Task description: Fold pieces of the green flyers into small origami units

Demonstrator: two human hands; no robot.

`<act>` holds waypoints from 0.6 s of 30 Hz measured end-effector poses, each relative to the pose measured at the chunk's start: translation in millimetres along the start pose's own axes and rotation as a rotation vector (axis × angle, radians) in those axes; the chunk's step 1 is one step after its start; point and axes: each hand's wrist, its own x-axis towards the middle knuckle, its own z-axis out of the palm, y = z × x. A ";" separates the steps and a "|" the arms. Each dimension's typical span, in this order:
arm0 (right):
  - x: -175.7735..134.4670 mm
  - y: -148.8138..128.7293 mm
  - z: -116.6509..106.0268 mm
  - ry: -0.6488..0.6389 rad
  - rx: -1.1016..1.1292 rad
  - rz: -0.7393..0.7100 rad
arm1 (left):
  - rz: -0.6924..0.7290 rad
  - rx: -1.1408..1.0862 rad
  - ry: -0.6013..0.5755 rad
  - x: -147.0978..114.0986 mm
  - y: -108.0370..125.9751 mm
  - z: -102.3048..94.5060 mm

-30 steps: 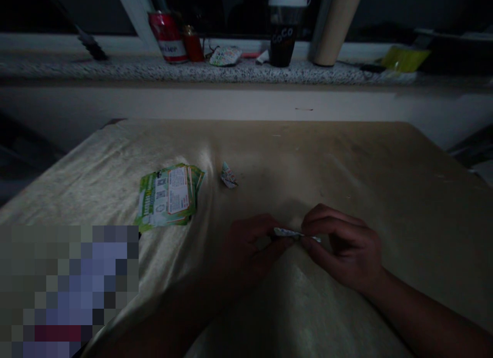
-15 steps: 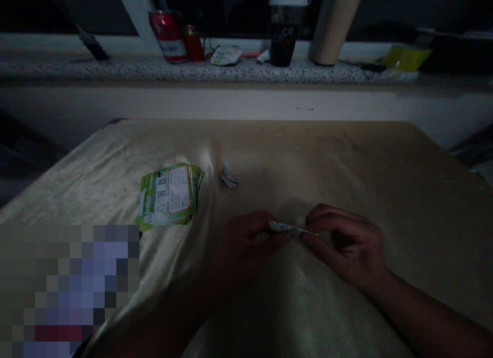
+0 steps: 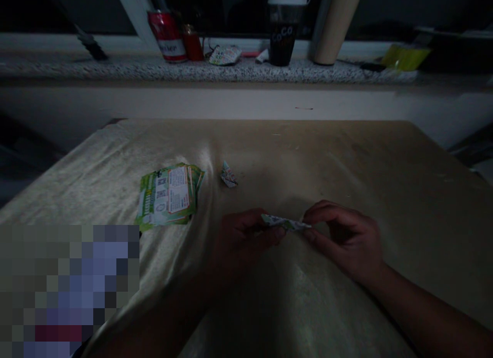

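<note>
A small folded piece of printed paper (image 3: 291, 224), whitish with green patches, is held between both hands above the table. My left hand (image 3: 248, 237) pinches its left end between thumb and fingers. At the right end, the thumb and fingertips of my right hand (image 3: 346, 234) are closed on it. Farther off and to the left, a small folded paper boat shape (image 3: 228, 175) with coloured print stands on the cloth. Left of that lies a stack of green printed leaflets (image 3: 169, 196). The dim light hides the paper's finer creases.
A pale cloth covers the table (image 3: 365, 163). Behind it, a speckled sill (image 3: 127, 69) holds a red can (image 3: 167, 37), a small red bottle (image 3: 193, 43), a crumpled printed paper (image 3: 225, 55), a lidded dark cup (image 3: 283, 37), a cardboard tube (image 3: 333, 26) and a yellow packet (image 3: 406, 57).
Both hands have shifted slightly left, and the folded paper has risen a little and tilted so that more of its printed face shows. The paper boat shape and leaflets stay in place.
</note>
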 end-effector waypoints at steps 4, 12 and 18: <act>-0.5 0.3 -0.5 0.001 -0.012 -0.016 | -0.038 -0.040 0.021 0.6 4.3 1.6; 0.7 -0.3 -0.9 -0.006 -0.005 -0.014 | -0.015 0.015 0.012 0.8 0.9 0.2; -0.3 1.3 -1.0 -0.034 0.062 0.024 | -0.004 -0.002 -0.001 1.4 2.2 0.1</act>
